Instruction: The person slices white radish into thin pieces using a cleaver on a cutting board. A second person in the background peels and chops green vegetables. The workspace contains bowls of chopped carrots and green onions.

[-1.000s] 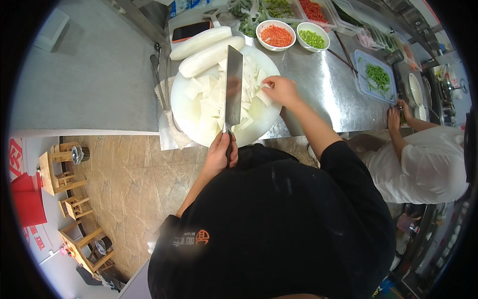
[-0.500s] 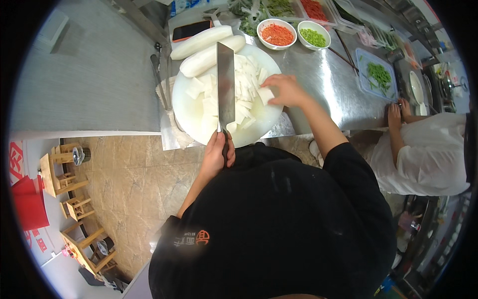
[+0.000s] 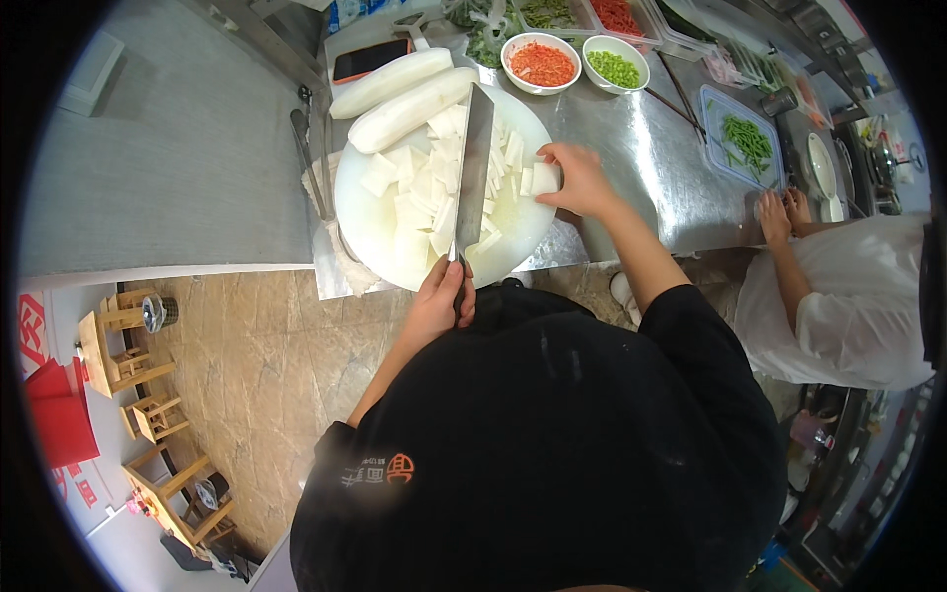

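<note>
My left hand point(image 3: 439, 298) is closed round the dark handle of a cleaver point(image 3: 474, 163), its broad blade tilted over the round white cutting board point(image 3: 528, 232). Cut slices of white radish point(image 3: 419, 192) lie on both sides of the blade. At the board's right edge my right hand point(image 3: 580, 180) pinches a thick white radish chunk point(image 3: 546, 179) between thumb and fingers. Two long peeled white radishes point(image 3: 409, 111) rest side by side across the far left of the board.
Beyond the board stand a bowl of chopped red pepper point(image 3: 541, 65) and a bowl of chopped greens point(image 3: 615, 69). A phone point(image 3: 371, 60) lies at far left. Right are chopsticks point(image 3: 683, 97), a tray of cut green vegetables point(image 3: 747, 143) and a co-worker in white point(image 3: 838, 306).
The cleaver has shifted right across the slices, its blade now leaning right. My right hand has moved slightly right with the radish chunk, which shows more fully.
</note>
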The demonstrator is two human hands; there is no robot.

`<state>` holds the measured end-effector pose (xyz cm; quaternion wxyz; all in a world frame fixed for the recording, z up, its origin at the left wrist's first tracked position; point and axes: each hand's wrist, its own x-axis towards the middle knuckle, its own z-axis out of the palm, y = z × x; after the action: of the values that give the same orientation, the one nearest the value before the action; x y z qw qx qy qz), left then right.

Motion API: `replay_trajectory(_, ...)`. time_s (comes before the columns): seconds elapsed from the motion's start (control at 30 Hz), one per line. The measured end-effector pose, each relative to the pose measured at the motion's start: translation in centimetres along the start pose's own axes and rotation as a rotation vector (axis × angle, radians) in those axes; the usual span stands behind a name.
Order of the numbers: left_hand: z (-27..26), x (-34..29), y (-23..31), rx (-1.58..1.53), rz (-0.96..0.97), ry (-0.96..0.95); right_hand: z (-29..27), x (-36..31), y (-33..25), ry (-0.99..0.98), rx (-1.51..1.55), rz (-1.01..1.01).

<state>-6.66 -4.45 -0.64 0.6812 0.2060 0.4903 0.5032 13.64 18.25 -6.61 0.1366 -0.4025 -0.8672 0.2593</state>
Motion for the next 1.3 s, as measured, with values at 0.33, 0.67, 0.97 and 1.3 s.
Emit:
replay_trajectory(0.33,1.3,0.8,0.1,0.305,-0.11,0.004,2.2,-0.8,-0.6,0.115,0.032,-0.012)
replay_trajectory(0.67,1.9,0.8,-0.2,0.297,-0.125,0.031,3.2,-2.3,-1.5,0.198,-0.059,0.048)
replay_trajectory(0.97,2.9,0.7,-0.3,0.435,-0.178,0.051,5.9,-3.6,-1.4,0.602,0.172,0.141)
replay_trajectory(1.3,3.1,0.9,-1.6,0.529,-0.241,0.051,9.4,-2.4,-1.9,0.561,0.036,0.382)
